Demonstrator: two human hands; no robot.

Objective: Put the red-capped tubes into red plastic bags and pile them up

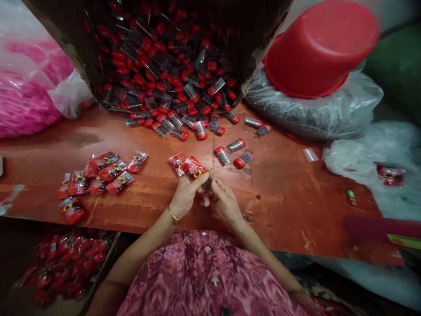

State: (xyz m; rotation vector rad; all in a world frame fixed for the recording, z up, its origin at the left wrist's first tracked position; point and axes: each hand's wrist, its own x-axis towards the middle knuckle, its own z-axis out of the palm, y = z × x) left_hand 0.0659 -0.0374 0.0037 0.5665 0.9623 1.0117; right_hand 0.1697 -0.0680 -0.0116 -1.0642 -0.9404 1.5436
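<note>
My left hand (184,196) and my right hand (226,202) meet over the front of the table, with fingers and thumbs pinched around a small dark thing (207,183). Fingers cover much of it, so I cannot make out its kind. Just beyond my left fingers is a red printed packet (193,166), overlapping a second red packet (177,162); whether my left hand touches the nearer one is unclear. To the right of these lie a few clear tubes with red caps and dark contents, among them one tube (222,156).
An open cardboard box (80,66) spills many red-capped tubes onto the table (296,197). Several red packets (98,173) lie left. A red bucket (322,48) sits tilted on a filled plastic bag (305,114). Below left are more packets (66,267); pink-filled bags (29,87) stand behind.
</note>
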